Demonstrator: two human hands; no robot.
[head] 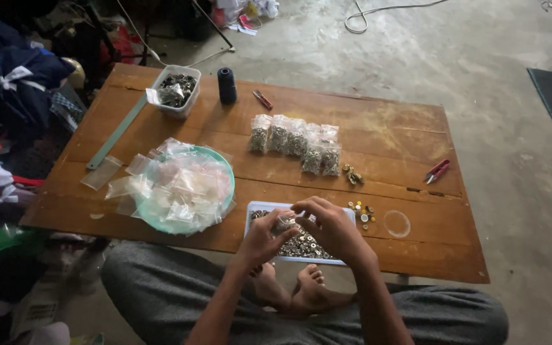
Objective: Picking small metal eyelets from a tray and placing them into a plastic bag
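My left hand (264,237) and my right hand (331,227) meet over a white tray (250,214) of small metal rings at the near edge of a low wooden table (391,137). Together they pinch a small clear plastic bag (284,222) with rings in it. A row of several filled clear bags (295,142) lies beyond the tray, mid-table. Left of the tray, a green plate (225,167) holds a heap of empty clear bags (177,185).
A clear box of dark metal parts (175,89), a dark thread spool (227,85), a green ruler (115,133), two red snips (437,170) (262,99), loose buttons (360,212) and a clear ring (397,223) sit on the table. Clothes are piled at left.
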